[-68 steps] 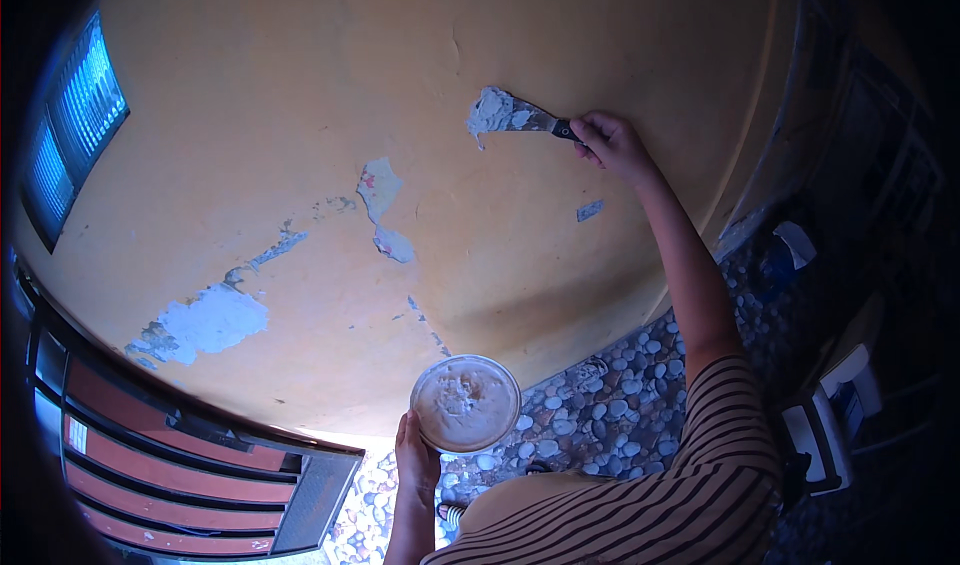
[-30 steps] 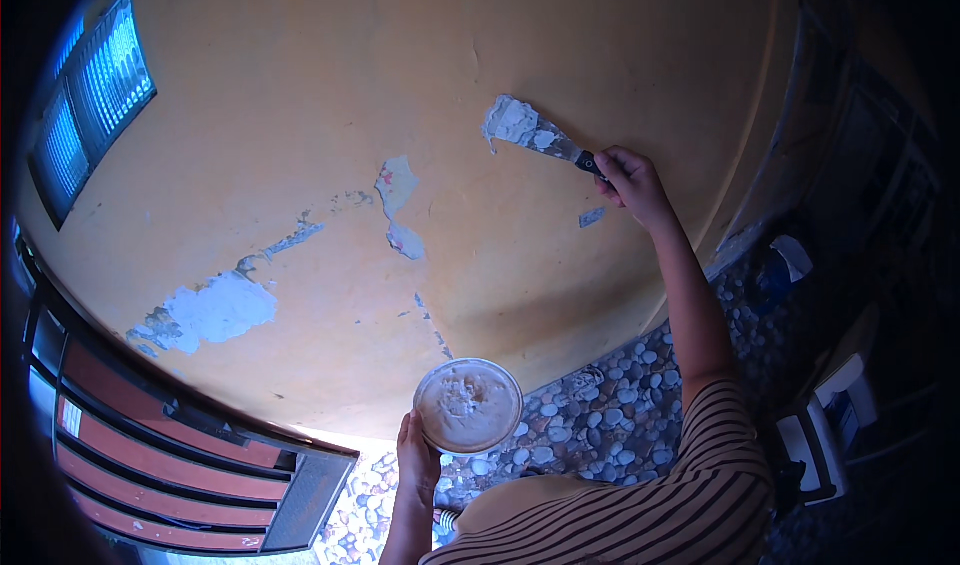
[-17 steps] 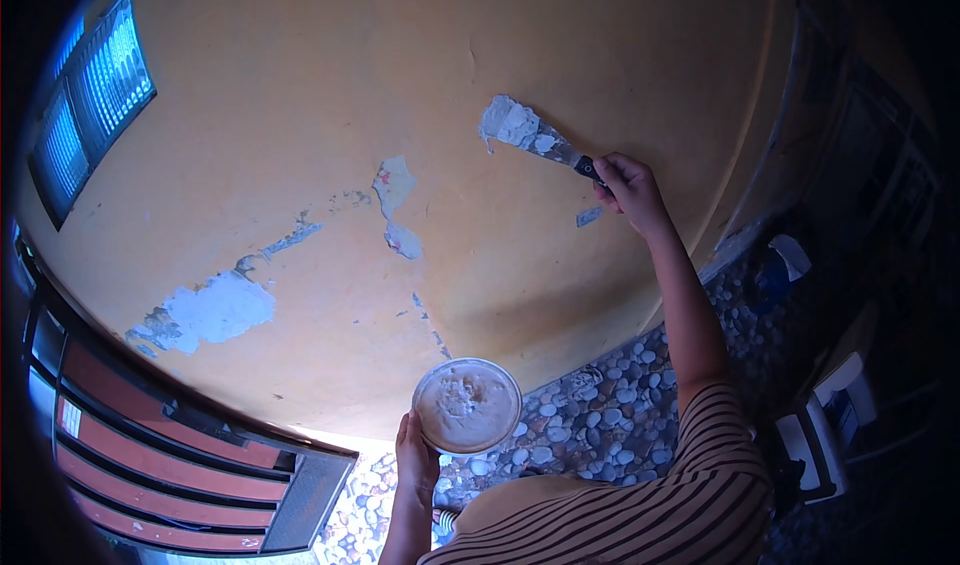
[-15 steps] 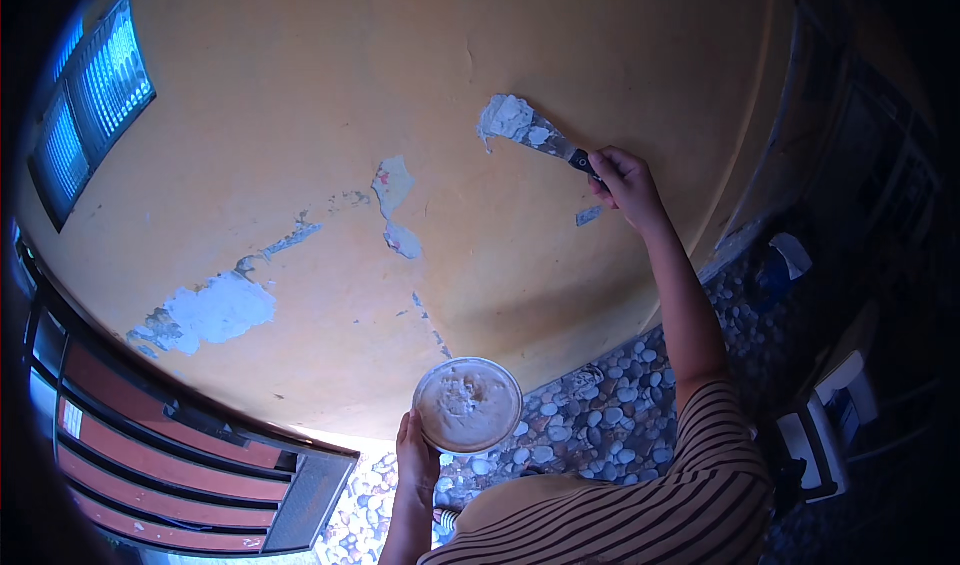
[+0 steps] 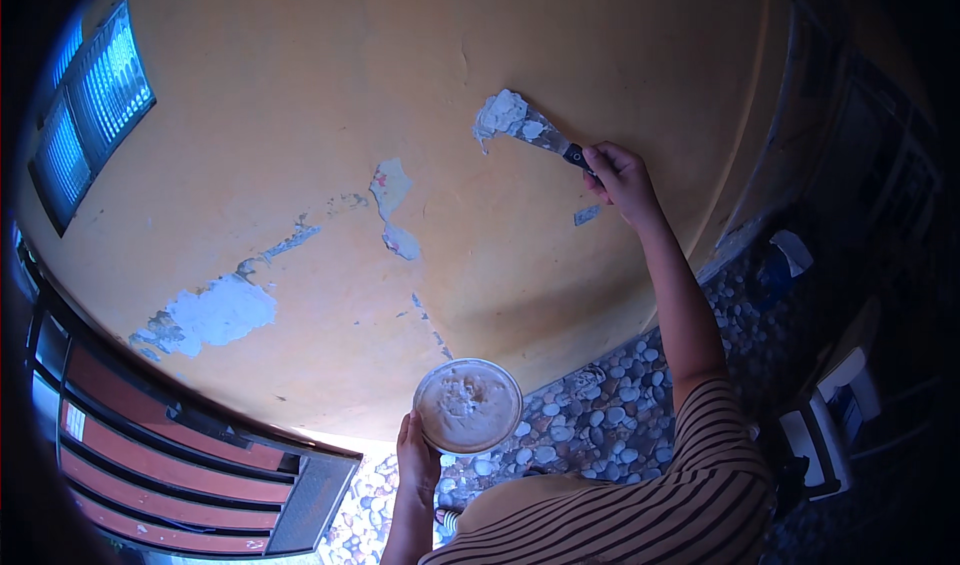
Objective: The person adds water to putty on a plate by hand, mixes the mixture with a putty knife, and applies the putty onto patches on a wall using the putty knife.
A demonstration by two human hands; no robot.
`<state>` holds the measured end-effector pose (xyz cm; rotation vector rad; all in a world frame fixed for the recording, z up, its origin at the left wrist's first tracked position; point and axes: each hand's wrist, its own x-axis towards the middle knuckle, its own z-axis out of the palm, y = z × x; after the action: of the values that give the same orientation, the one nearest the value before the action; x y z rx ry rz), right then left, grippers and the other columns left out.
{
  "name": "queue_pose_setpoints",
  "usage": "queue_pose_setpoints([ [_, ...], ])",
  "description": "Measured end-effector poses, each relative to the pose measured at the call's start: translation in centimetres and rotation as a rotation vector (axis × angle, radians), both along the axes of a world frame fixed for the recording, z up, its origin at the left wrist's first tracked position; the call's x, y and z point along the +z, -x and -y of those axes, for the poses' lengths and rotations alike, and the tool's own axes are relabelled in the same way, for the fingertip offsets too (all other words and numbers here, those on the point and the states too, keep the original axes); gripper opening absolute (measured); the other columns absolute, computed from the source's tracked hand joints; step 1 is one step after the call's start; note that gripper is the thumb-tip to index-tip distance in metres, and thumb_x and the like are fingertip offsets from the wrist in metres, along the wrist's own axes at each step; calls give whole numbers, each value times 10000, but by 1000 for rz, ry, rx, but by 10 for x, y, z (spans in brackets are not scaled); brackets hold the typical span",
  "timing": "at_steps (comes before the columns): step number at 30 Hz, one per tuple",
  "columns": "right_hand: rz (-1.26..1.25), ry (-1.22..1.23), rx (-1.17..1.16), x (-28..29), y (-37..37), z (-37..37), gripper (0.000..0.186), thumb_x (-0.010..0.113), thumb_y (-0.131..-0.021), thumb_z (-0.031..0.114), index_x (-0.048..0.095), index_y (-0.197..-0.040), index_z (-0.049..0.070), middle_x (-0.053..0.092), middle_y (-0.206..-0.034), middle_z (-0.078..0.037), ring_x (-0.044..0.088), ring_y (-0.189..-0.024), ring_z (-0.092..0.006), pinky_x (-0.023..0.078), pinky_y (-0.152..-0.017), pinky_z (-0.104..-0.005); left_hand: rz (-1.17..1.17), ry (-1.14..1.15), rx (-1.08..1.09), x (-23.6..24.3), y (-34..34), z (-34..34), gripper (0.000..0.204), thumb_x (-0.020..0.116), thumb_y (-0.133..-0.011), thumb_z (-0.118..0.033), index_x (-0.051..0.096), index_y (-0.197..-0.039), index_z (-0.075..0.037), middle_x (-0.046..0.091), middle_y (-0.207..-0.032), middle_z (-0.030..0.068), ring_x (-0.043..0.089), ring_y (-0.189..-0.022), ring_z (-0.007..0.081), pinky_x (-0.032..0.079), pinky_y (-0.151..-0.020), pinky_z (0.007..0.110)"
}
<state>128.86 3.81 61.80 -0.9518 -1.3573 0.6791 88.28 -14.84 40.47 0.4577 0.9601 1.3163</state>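
In the head view, the right hand (image 5: pixel 617 177), at 2 o'clock, has its fingers wrapped around the black handle of a scraper (image 5: pixel 535 130). The scraper sits near 1 o'clock, its blade pointing toward 11 and its tip loaded with pale paste (image 5: pixel 500 113); whether the blade touches the wall (image 5: pixel 560 25) cannot be told.

Toward 6 o'clock, the left hand (image 5: pixel 415 457) grips a round tub (image 5: pixel 519 405) at the tub's 7-o'clock side; how the fingers hidden beneath it bend cannot be told. More paste, rough in the middle, lies inside the tub.

The yellowish wall has a peeled patch (image 5: pixel 391 187) at 10 o'clock and a larger whitish patch (image 5: pixel 225 310) between 8 and 9. A pebbled floor (image 5: pixel 610 405) shows toward 4 and 5 o'clock.
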Motion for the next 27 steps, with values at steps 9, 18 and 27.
queue_pose_setpoints([
  [9,13,52,-92,-4,-1,8,310,627,-991,331,630,-844,58,562,-625,21,445,-477,-26,326,-419,-202,14,-12,-7,1,-2,-2,319,437,-1065,-251,546,-1202,16,618,-1188,137,612,-1114,219,502,-977,365],
  [18,-16,-52,-92,-16,18,4,314,619,-997,314,599,-806,65,560,-623,17,446,-469,-28,322,-412,-200,2,-3,-27,4,-9,-1,315,431,-1066,-245,545,-1209,11,615,-1194,132,608,-1121,214,500,-979,362],
  [27,-448,122,108,-57,67,52,276,472,-1057,345,565,-1046,86,515,-665,5,410,-447,-55,278,-388,-213,21,-17,4,-2,-2,3,310,430,-1064,-233,544,-1208,16,610,-1200,132,598,-1135,220,487,-995,366],
])
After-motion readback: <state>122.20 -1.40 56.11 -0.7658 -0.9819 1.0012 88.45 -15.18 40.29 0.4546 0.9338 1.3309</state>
